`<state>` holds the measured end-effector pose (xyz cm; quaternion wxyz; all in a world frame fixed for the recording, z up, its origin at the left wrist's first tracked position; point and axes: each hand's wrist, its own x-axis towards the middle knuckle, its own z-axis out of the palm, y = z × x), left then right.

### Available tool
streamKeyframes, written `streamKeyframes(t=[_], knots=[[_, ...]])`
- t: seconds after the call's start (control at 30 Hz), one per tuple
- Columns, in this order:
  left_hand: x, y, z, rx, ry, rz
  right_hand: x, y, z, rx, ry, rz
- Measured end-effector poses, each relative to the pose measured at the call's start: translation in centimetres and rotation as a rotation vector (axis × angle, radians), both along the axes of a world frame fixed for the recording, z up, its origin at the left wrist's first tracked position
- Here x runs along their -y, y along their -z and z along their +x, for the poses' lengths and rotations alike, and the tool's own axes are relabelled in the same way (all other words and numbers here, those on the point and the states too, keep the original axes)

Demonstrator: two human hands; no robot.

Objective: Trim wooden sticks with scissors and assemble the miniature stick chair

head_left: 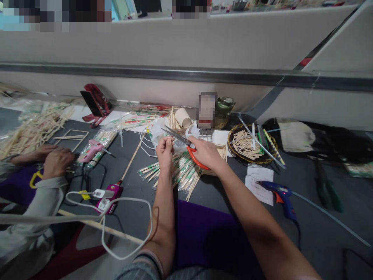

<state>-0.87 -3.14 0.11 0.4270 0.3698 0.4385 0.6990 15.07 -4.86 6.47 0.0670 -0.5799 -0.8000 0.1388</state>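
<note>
My left hand (pixel 164 151) is pinched shut on a thin wooden stick held upright; the stick is too small to see well. My right hand (pixel 205 152) grips red-handled scissors (pixel 186 144), whose grey blades are apart and point left toward my left fingertips. Both hands hover over a heap of wrapped chopsticks (pixel 180 173) on the dark floor. My forearms reach out from the bottom of the view above a purple cloth (pixel 204 233).
A co-worker's hands (pixel 55 159) work at the left, near a pink glue gun (pixel 91 151) and a pile of sticks (pixel 32 128). A round basket of cut sticks (pixel 247 146), a blue glue gun (pixel 281 196), a power strip (pixel 109 196) with white cable, and a red phone stand (pixel 94 103) lie around.
</note>
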Motion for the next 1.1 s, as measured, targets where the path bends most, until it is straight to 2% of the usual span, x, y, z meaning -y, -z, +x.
streamKeyframes(t=[0.23, 0.53, 0.8, 0.93, 1.03, 1.1], knots=[[0.0, -0.2, 0.3, 0.052, 0.004, 0.023, 0.3, 0.1, 0.3, 0.006, -0.031, 0.076], [-0.1, 0.0, 0.3, 0.069, -0.002, 0.016, 0.7, 0.2, -0.6, 0.026, -0.058, 0.061], [0.1, 0.0, -0.1, -0.008, 0.038, 0.026, 0.4, -0.4, -0.3, 0.058, -0.064, 0.025], [0.1, -0.5, 0.0, 0.093, 0.066, -0.05, 0.6, -1.0, 0.4, 0.096, 0.024, 0.025], [0.1, -0.8, 0.1, 0.157, 0.089, -0.097, 1.2, -1.5, 1.0, 0.165, 0.136, 0.147], [0.1, -1.0, 0.2, 0.151, 0.057, -0.097, 1.6, -1.6, 1.4, 0.192, 0.201, 0.216]])
